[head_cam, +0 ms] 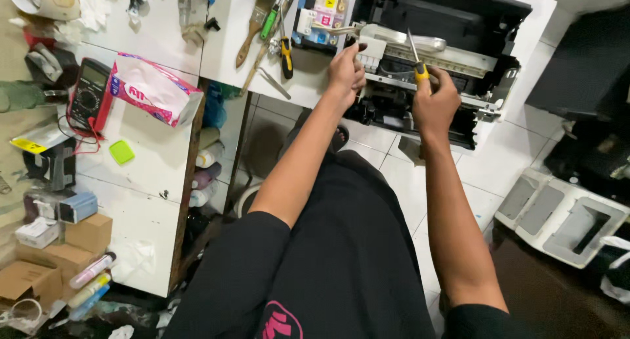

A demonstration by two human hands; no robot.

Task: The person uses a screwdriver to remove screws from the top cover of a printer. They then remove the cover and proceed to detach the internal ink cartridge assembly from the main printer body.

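An opened printer (453, 24) with its cover off lies on the white table's edge, its black frame and metal rail exposed. My left hand (346, 70) rests on the white carriage part (371, 50) at the printer's left side, fingers curled on it. My right hand (433, 103) grips a screwdriver (417, 60) with a yellow and black handle, its shaft pointing up toward the metal rail.
A paintbrush (252, 24), pliers and a yellow-handled tool (286, 50) lie left of the printer. On the left bench sit a tissue pack (154, 89), a multimeter (88, 96), small boxes and bottles. A grey printer cover (564, 214) lies on the tiled floor at right.
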